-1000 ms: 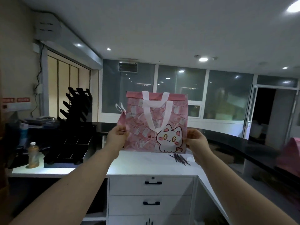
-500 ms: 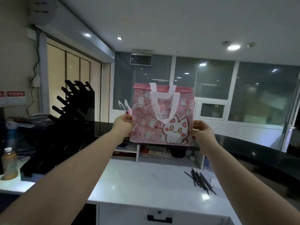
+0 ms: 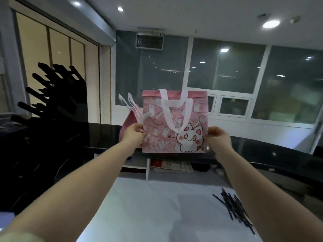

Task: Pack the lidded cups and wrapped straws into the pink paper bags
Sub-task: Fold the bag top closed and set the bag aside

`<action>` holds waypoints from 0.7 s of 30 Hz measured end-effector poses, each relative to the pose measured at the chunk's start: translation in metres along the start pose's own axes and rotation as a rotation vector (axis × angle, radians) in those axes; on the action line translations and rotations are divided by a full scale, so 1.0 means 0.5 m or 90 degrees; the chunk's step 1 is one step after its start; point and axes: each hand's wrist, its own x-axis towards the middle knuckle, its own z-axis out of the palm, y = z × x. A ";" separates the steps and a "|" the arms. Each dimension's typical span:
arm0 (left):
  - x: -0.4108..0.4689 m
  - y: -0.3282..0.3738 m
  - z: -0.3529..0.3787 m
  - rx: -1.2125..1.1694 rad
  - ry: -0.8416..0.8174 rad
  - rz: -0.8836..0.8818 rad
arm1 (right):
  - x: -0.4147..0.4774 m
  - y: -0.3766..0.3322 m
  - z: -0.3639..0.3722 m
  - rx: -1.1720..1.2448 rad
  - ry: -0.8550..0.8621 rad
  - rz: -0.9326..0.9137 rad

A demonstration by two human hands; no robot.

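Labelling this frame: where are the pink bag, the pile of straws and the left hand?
pink bag (image 3: 157, 119), head view, patterned front panel.
pile of straws (image 3: 234, 206), head view, middle of pile.
left hand (image 3: 133, 136), head view, back of hand.

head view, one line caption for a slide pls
Both hands, left and right, hold a flat pink cat-print bag up above the white counter.

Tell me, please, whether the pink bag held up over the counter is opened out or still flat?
Still flat. The pink bag hangs as one flat panel between the left hand and right hand, its top edge closed and its handle lying against the front.
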 end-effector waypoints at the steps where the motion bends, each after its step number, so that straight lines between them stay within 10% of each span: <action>1: 0.038 0.002 0.005 -0.001 -0.006 0.003 | 0.031 -0.003 0.016 -0.014 0.005 -0.005; 10: 0.246 -0.096 0.111 -0.041 0.056 0.061 | 0.216 0.089 0.132 -0.070 0.052 -0.016; 21: 0.279 -0.288 0.303 -0.017 0.136 0.056 | 0.325 0.315 0.335 0.038 -0.405 0.121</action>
